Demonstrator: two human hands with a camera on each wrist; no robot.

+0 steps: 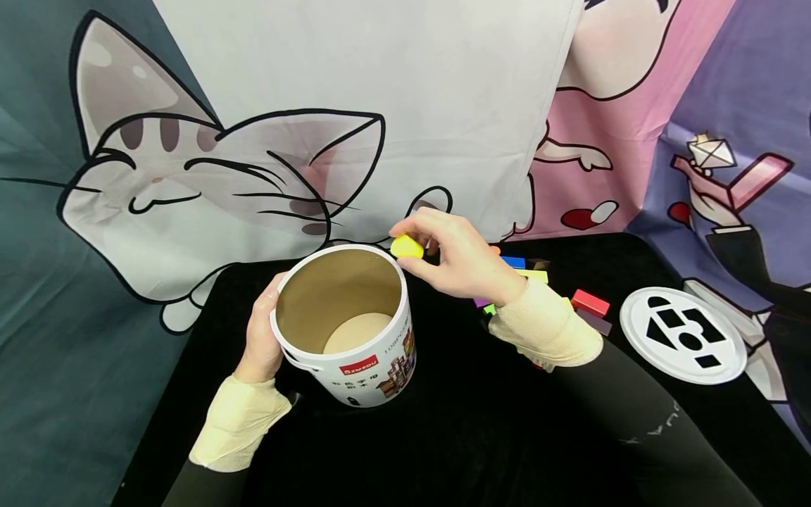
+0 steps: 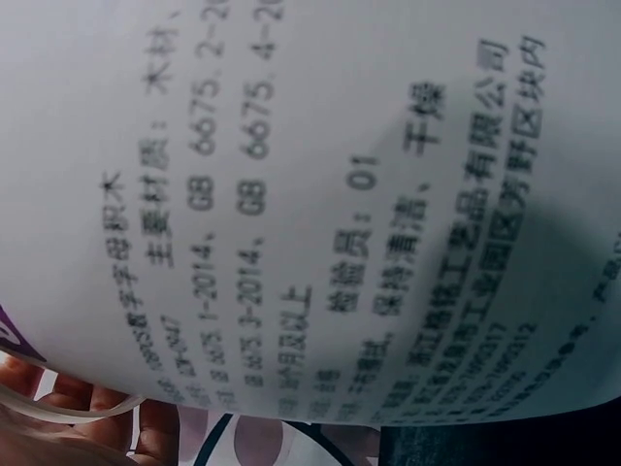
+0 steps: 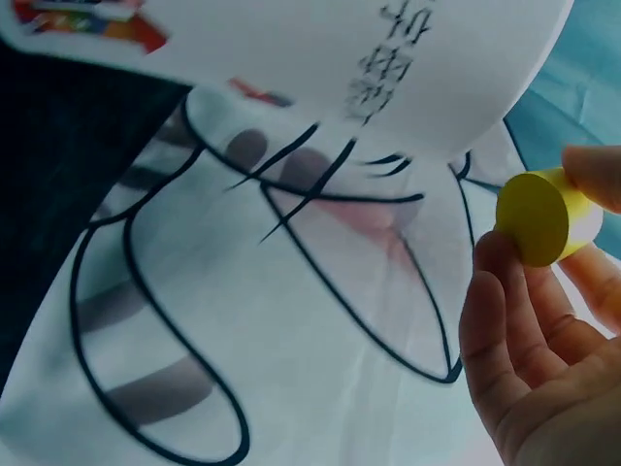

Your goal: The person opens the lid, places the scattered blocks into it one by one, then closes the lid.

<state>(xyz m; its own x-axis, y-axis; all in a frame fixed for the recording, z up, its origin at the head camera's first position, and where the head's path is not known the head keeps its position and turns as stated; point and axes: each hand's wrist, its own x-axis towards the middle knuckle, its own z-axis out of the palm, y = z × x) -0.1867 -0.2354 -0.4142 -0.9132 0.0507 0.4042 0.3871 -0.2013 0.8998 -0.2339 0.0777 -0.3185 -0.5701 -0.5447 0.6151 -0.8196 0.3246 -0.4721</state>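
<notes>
A white plastic bucket [image 1: 380,352] stands with its mouth up, and its inside shows a bare bottom. My left hand [image 1: 262,338] grips the bucket's left side; in the left wrist view its fingers [image 2: 82,413] lie against the wall beside the pale handle [image 2: 68,408]. Over the bucket's right rim my right hand [image 1: 459,257] pinches a yellow cylinder block [image 1: 407,246] between thumb and fingers. The right wrist view shows the round end of that yellow cylinder block [image 3: 534,218] at the fingertips, apart from the bucket wall [image 3: 446,78].
Several coloured blocks lie partly hidden behind my right forearm, among them a blue block [image 1: 514,262] and a red block [image 1: 591,303]. The white lid [image 1: 640,338] with shaped cutouts lies at the right. Patterned cloth [image 1: 380,70] hangs behind the black-covered table [image 1: 475,436].
</notes>
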